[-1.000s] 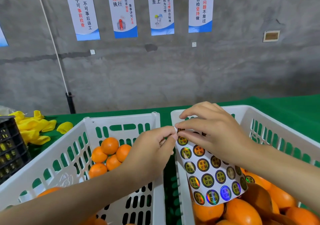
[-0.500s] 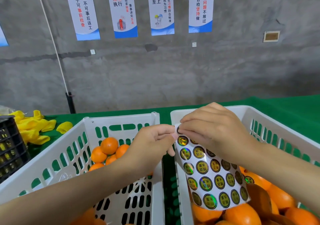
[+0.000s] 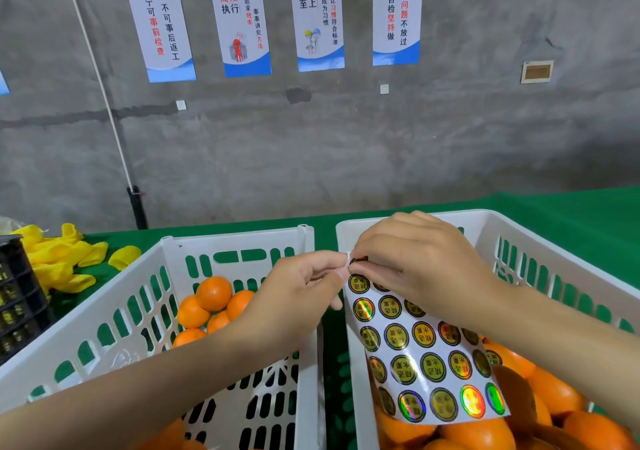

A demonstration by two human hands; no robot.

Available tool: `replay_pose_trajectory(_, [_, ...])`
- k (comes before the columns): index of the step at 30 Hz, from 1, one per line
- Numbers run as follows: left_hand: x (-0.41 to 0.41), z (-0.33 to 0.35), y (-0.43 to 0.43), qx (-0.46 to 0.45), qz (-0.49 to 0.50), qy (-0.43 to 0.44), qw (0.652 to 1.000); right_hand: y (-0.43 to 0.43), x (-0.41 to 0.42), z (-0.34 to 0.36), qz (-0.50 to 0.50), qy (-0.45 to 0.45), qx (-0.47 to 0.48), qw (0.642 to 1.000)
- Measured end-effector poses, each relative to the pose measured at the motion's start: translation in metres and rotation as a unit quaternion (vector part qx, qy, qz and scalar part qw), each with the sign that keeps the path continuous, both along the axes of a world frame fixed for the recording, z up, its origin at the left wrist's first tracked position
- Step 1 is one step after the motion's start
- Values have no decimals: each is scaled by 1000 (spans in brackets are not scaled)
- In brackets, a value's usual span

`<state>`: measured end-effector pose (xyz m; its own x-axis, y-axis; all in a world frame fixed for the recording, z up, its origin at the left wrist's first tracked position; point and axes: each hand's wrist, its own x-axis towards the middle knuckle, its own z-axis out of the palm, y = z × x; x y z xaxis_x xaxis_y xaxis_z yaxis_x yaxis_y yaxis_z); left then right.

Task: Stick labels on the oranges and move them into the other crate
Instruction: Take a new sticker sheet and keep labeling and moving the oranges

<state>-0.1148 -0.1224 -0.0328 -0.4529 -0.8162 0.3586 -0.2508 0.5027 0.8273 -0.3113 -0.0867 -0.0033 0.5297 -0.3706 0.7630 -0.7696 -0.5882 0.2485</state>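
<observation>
Two hands stay over the right crate [image 3: 519, 221] of oranges [image 3: 554, 394], left hand [image 3: 294, 297] pinching the label sheet [image 3: 426, 363] by its top corner, right hand [image 3: 422, 266] pinching its top label [image 3: 358, 261], the sheet hanging flatter than before.

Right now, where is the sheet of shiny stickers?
In the head view, the sticker sheet hangs right of centre over the oranges in the right crate, its top edge held by the left hand and the right hand.
</observation>
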Motion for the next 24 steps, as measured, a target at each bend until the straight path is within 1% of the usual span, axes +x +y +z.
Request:
replay_pose_trajectory(2, [1, -1, -5, 19, 3, 9, 1000, -1, 1, -1, -8, -2, 13, 1000])
replay_pose_trajectory(7, [3, -1, -15, 68, -7, 32, 997, 0, 1, -3, -21, -2, 2, 1000])
replay_pose_trajectory(12, [0, 1, -19, 80, -7, 42, 996, 3, 4, 0, -30, -9, 20, 999])
replay_pose_trajectory(13, [0, 1, -19, 80, -1, 43, 996, 3, 4, 0, -31, -28, 35, 998])
replay_pose_trajectory(14, [0, 1, -19, 79, 5, 44, 996, 3, 4, -1, -23, -74, 66, 995])
replay_pose_trajectory(15, [1, 0, -18, 76, 10, 42, 996, 5, 6, 0, -4, -142, 110, 984])
replay_pose_trajectory(17, [2, 0, -13, 51, 6, 27, 998, 6, 10, 1, 55, -288, 198, 935])
replay_pose_trajectory(18, [3, 1, -9, 33, -4, 17, 999, 5, 10, 1, 70, -329, 222, 915])
replay_pose_trajectory(19, [2, 2, -5, 20, -15, 10, 1000, 3, 9, 1, 65, -343, 235, 907])
replay_pose_trajectory(24, [0, 6, 8, -2, -35, 1, 999, -1, 6, -4, 12, -341, 303, 890])
